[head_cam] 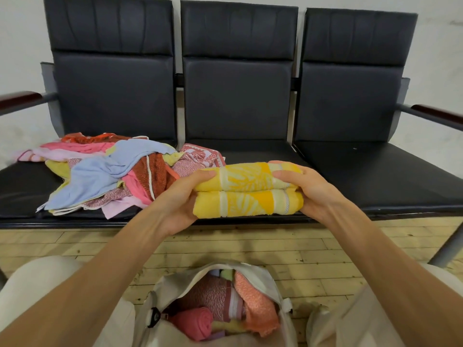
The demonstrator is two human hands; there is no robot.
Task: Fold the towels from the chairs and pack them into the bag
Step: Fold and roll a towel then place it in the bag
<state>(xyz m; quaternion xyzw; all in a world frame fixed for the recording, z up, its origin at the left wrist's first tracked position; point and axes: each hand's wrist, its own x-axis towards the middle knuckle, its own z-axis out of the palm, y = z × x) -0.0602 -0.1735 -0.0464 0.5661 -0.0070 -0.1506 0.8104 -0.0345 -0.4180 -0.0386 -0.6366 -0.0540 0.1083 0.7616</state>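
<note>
Both hands are on the same thing here. The left hand [185,196] grips 1 end of the yellow towel [248,194], thumb on top and fingers curled underneath, and the right hand [308,191] does the same at the other end. The towel is folded into a chunky bundle of 2 thick layers and held just above the front edge of the middle seat, with the bag [165,289] below it on the floor [250,249].

Handling-wise it looks like plain terry cloth: soft, light, squishy, nothing fragile. My guess is the only real risk is the fold springing open, so pinching both ends through all the layers (like it's held now) seems the right hold for lowering it in.

Texture is fuzzy loops, yellow with a paler leaf pattern and white stripes near the ends.

Further out, a loose pile of towels [112,171] sits on the left seat, spilling toward the middle one: blue, pink, rust red, patterned, all crumpled. The chairs [363,171] are 3 joined seats in smooth black padding. The bag is beige fabric, unzipped, already holding several folded or rolled towels in pink and orange, so room looks a bit tight.
</note>
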